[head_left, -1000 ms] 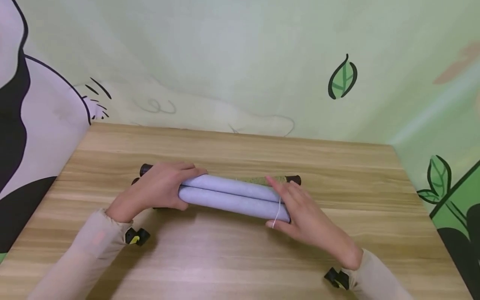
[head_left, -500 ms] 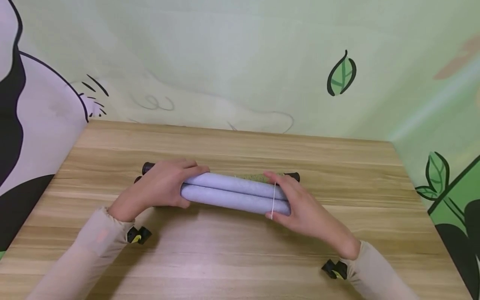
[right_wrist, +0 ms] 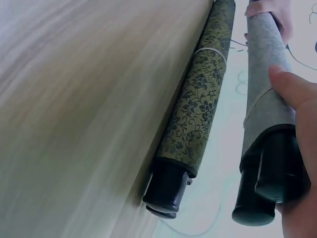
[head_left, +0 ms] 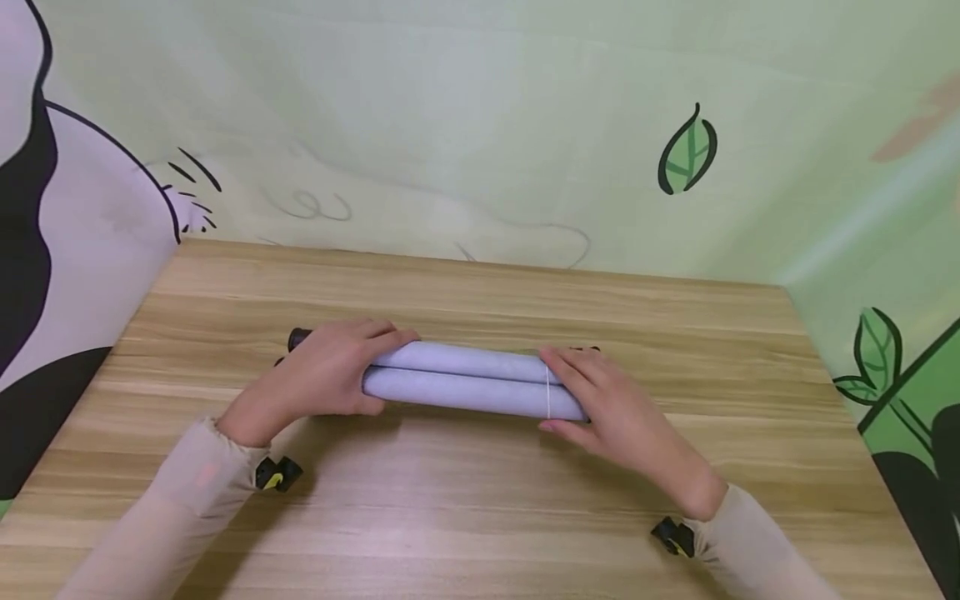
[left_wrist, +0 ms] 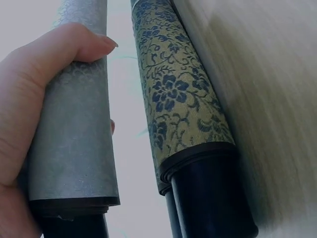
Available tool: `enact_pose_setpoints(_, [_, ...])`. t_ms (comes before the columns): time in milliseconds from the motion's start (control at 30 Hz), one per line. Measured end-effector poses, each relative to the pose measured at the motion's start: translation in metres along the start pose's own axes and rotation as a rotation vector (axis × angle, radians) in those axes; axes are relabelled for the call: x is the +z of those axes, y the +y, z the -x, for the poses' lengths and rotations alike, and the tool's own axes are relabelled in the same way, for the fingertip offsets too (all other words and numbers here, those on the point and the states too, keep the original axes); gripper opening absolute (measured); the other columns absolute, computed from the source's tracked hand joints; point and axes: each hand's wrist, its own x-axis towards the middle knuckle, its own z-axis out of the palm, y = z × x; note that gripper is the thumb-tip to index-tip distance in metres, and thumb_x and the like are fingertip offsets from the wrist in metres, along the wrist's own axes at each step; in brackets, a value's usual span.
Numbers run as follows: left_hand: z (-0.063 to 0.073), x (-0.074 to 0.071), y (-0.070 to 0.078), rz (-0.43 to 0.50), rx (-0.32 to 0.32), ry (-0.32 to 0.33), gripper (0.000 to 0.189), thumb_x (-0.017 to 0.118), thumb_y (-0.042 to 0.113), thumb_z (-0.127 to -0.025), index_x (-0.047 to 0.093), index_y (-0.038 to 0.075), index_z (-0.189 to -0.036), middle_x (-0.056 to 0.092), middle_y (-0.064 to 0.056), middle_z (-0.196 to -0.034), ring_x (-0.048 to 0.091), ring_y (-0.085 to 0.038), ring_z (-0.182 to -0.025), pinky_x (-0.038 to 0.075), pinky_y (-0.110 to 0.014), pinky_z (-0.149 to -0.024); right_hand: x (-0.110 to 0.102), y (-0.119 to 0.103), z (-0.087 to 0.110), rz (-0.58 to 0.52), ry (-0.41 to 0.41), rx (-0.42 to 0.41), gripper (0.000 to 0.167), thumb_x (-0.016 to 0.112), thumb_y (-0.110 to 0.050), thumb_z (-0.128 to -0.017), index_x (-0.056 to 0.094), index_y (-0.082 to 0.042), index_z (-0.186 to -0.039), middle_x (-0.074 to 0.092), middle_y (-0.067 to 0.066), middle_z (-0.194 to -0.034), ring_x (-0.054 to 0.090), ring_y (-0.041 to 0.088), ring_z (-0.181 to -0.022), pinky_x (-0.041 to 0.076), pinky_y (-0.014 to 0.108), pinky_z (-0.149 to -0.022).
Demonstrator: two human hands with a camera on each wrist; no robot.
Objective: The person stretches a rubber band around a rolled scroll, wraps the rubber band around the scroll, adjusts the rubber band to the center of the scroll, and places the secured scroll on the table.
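Note:
A pale blue-grey rolled scroll (head_left: 465,373), wound from both ends into two parallel rolls, is held level over the table. My left hand (head_left: 326,367) grips its left end, thumb on the near side. Around the right end, my right hand (head_left: 600,400) curls its fingers; a thin white band (head_left: 548,392) circles the scroll by the fingertips. Black rod ends (right_wrist: 255,193) stick out beside the right palm in the right wrist view. A second scroll (right_wrist: 193,111), green-gold brocade with dark flowers, lies on the table, mostly hidden behind the pale one in the head view.
The wood-grain table (head_left: 450,517) runs back to a green wall sheet (head_left: 450,125) printed with leaves and a panda-like figure. A black knob (head_left: 298,337) of the brocade scroll shows past the left hand. Each wrist carries a small black camera mount (head_left: 279,475).
The right end of the pale scroll has risen slightly, so the scroll lies more level and covers more of the brocade scroll. Both hands keep their grip.

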Motion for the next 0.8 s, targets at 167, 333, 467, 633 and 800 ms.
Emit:
enact_pose_setpoints(167, [0.000,0.006,0.003,-0.012,0.018,0.016,0.079,0.080,0.035,-0.062,0.058,0.015,-0.135,0.066,-0.003,-0.114,0.063,-0.019,-0.089,0.054,-0.039,-0.073,0.003,-0.003,-0.001,0.095,0.071,-0.056,0.082,0.077,-0.047,-0.080,0.050,-0.002,-0.143,0.062,0.018,-0.133,0.061,0.034,-0.120,0.049,0.049,-0.104])
enact_pose_setpoints(333, [-0.005,0.014,0.010,-0.021,0.010,0.001,0.080,0.080,0.037,-0.065,0.056,0.013,-0.137,0.065,-0.004,-0.115,0.063,-0.020,-0.092,0.055,-0.039,-0.076,0.010,-0.013,-0.011,0.143,0.089,-0.089,0.084,0.081,-0.044,-0.076,0.053,0.002,-0.139,0.064,0.017,-0.130,0.061,0.032,-0.121,0.049,0.045,-0.105])
enact_pose_setpoints(467, [-0.009,0.015,0.016,-0.017,-0.010,-0.008,0.080,0.080,0.039,-0.066,0.055,0.015,-0.139,0.065,-0.004,-0.117,0.063,-0.020,-0.093,0.055,-0.039,-0.075,0.011,-0.014,-0.013,0.131,0.085,-0.067,0.087,0.080,-0.046,-0.076,0.049,-0.001,-0.143,0.059,0.015,-0.138,0.057,0.031,-0.127,0.046,0.045,-0.109])
enact_pose_setpoints(633, [-0.010,0.011,0.013,-0.017,-0.015,0.011,0.080,0.081,0.039,-0.066,0.055,0.015,-0.137,0.065,-0.002,-0.116,0.063,-0.018,-0.089,0.055,-0.038,-0.071,0.003,-0.002,-0.005,0.139,0.076,-0.023,0.085,0.078,-0.046,-0.079,0.046,-0.002,-0.145,0.056,0.016,-0.142,0.056,0.034,-0.127,0.046,0.047,-0.108])
enact_pose_setpoints(800, [-0.012,0.010,0.014,-0.032,-0.003,0.023,0.080,0.082,0.038,-0.065,0.055,0.014,-0.136,0.066,-0.003,-0.115,0.064,-0.020,-0.091,0.055,-0.040,-0.073,0.002,-0.005,-0.009,0.186,0.100,-0.051,0.078,0.081,-0.041,-0.078,0.054,0.001,-0.138,0.064,0.019,-0.131,0.062,0.035,-0.120,0.050,0.046,-0.104])
